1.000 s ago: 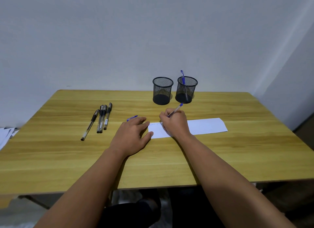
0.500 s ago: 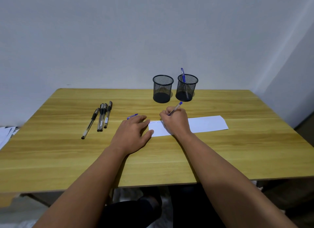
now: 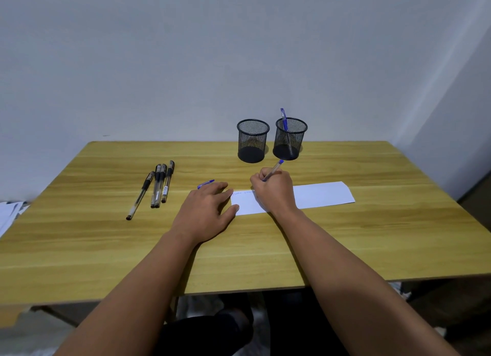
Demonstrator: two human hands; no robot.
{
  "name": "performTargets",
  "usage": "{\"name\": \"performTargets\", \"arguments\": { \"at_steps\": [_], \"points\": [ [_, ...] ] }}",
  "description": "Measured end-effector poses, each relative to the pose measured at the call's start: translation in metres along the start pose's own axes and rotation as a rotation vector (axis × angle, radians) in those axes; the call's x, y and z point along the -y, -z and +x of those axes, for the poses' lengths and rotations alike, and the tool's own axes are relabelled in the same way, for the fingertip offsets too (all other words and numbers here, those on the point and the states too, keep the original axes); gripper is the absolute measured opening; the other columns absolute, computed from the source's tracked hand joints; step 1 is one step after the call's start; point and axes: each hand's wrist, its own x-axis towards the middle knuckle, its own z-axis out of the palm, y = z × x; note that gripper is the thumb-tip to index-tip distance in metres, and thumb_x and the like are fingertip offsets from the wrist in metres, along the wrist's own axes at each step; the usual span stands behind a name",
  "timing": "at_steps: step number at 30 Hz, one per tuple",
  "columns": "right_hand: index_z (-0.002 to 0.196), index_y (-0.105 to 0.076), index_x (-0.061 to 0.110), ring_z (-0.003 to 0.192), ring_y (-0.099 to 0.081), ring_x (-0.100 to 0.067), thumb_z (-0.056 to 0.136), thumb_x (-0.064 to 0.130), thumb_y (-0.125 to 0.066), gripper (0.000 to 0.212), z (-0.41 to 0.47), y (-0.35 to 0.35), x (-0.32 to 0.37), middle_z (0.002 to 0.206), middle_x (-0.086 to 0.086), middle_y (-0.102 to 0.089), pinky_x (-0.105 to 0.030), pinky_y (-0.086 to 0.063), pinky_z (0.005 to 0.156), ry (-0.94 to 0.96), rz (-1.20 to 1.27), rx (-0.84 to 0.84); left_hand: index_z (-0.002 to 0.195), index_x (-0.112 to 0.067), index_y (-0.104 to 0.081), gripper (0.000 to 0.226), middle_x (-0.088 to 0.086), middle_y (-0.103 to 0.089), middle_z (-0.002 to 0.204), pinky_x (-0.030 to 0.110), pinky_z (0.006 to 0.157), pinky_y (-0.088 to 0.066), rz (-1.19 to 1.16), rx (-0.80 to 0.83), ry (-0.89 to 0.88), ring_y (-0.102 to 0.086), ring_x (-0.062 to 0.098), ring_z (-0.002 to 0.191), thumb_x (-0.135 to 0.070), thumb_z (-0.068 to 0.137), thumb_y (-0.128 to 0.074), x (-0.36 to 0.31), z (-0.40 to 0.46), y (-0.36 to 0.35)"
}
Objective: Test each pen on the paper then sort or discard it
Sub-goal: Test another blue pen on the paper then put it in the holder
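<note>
One blue ballpoint pen is sitting in the right hand, its capped end sticking up and back toward the two mesh cups while its tip is going down behind the curled fingers onto the left part of the white paper strip. The right hand is closed around the pen in a writing grip, wrist resting on the paper's near edge. The left hand is lying flat and spread on the bench, holding nothing, thumb and forefinger touching the strip's left end — a blue pen cap is peeking out just beyond its fingertips. Faint blue marks are showing on the paper between the hands; they are too small to read. Four black pens are lying well to the left. The left mesh cup is looking empty; the right mesh cup is holding another blue pen.
</note>
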Motion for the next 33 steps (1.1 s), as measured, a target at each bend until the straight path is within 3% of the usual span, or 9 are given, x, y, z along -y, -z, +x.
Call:
{"name": "performTargets", "arguments": {
  "at_steps": [9, 12, 15, 18, 21, 24, 27, 30, 33],
  "points": [
    [0.053, -0.032, 0.024, 0.052, -0.038, -0.022, 0.094, 0.011, -0.062, 0.052, -0.001, 0.000, 0.002, 0.048, 0.007, -0.033, -0.031, -0.035, 0.052, 0.008, 0.027, -0.005, 0.131, -0.023, -0.066, 0.056, -0.002, -0.059, 0.142, 0.042, 0.103, -0.045, -0.002, -0.015, -0.001, -0.051, 0.018, 0.133, -0.057, 0.091, -0.050, 0.000, 0.000, 0.000],
    [0.057, -0.034, 0.016, 0.055, -0.039, -0.021, 0.092, 0.012, -0.062, 0.045, 0.000, 0.003, 0.004, 0.053, -0.002, -0.036, -0.030, -0.036, 0.054, -0.074, 0.095, -0.041, 0.132, -0.023, -0.066, 0.057, -0.003, -0.058, 0.143, 0.042, 0.104, -0.044, -0.015, -0.008, 0.008, -0.050, 0.016, 0.133, -0.058, 0.090, -0.051, 0.000, 0.000, 0.000],
    [0.064, -0.045, 0.011, 0.056, -0.044, -0.024, 0.090, 0.012, -0.061, 0.031, 0.003, 0.008, 0.005, 0.058, -0.011, -0.041, -0.033, -0.041, 0.052, -0.255, 0.287, -0.068, 0.134, -0.023, -0.065, 0.060, -0.004, -0.056, 0.144, 0.042, 0.106, -0.043, -0.031, -0.003, 0.019, -0.049, 0.015, 0.135, -0.060, 0.089, -0.049, 0.000, 0.000, 0.000],
    [0.076, -0.060, 0.006, 0.051, -0.052, -0.022, 0.098, 0.012, -0.064, 0.023, 0.009, 0.021, 0.016, 0.063, -0.014, -0.055, -0.026, -0.043, 0.046, -0.377, 0.406, 0.036, 0.134, -0.023, -0.065, 0.061, -0.003, -0.056, 0.145, 0.042, 0.107, -0.043, -0.038, 0.005, 0.017, -0.049, 0.016, 0.135, -0.060, 0.089, -0.048, -0.002, -0.001, 0.002],
    [0.085, -0.061, 0.006, 0.045, -0.046, -0.010, 0.102, 0.027, -0.071, 0.029, 0.019, 0.038, 0.029, 0.063, -0.010, -0.049, -0.018, -0.038, 0.043, -0.320, 0.420, 0.057, 0.132, -0.024, -0.065, 0.055, -0.003, -0.056, 0.144, 0.041, 0.106, -0.043, -0.055, -0.002, 0.016, -0.048, 0.017, 0.134, -0.058, 0.090, -0.056, -0.003, -0.003, 0.005],
    [0.082, -0.061, 0.005, 0.036, -0.042, -0.004, 0.099, 0.034, -0.076, 0.036, 0.025, 0.052, 0.038, 0.057, -0.007, -0.048, -0.017, -0.035, 0.040, -0.223, 0.380, 0.034, 0.121, -0.028, -0.070, 0.043, -0.006, -0.062, 0.125, 0.041, 0.091, -0.047, -0.016, -0.161, 0.038, -0.053, 0.018, 0.117, -0.055, 0.089, -0.064, -0.001, 0.002, 0.011],
    [0.086, -0.072, 0.009, 0.043, -0.053, -0.005, 0.103, 0.037, -0.069, 0.033, 0.028, 0.063, 0.048, 0.068, -0.005, -0.070, -0.018, -0.039, 0.042, -0.291, 0.470, 0.105, 0.118, -0.024, -0.073, 0.033, -0.002, -0.061, 0.109, 0.040, 0.081, -0.045, 0.114, -0.311, 0.131, -0.053, 0.022, 0.104, -0.042, 0.092, -0.064, 0.009, 0.013, 0.023],
    [0.102, -0.079, 0.014, 0.052, -0.060, -0.009, 0.107, 0.029, -0.056, 0.028, 0.029, 0.069, 0.054, 0.085, -0.006, -0.080, -0.020, -0.041, 0.048, -0.345, 0.522, 0.154, 0.128, -0.022, -0.065, 0.038, 0.005, -0.059, 0.123, 0.045, 0.090, -0.047, 0.222, -0.139, 0.326, -0.053, 0.027, 0.114, -0.038, 0.094, -0.058, 0.022, 0.023, 0.033],
    [0.101, -0.072, 0.013, 0.053, -0.058, -0.012, 0.104, 0.020, -0.063, 0.012, 0.028, 0.068, 0.053, 0.081, -0.008, -0.075, -0.021, -0.042, 0.046, -0.322, 0.549, 0.136, 0.113, -0.023, -0.073, 0.033, 0.006, -0.060, 0.121, 0.045, 0.089, -0.051, 0.277, 0.018, 0.396, -0.055, 0.027, 0.112, -0.040, 0.093, -0.053, 0.033, 0.026, 0.037]
  ]
}}
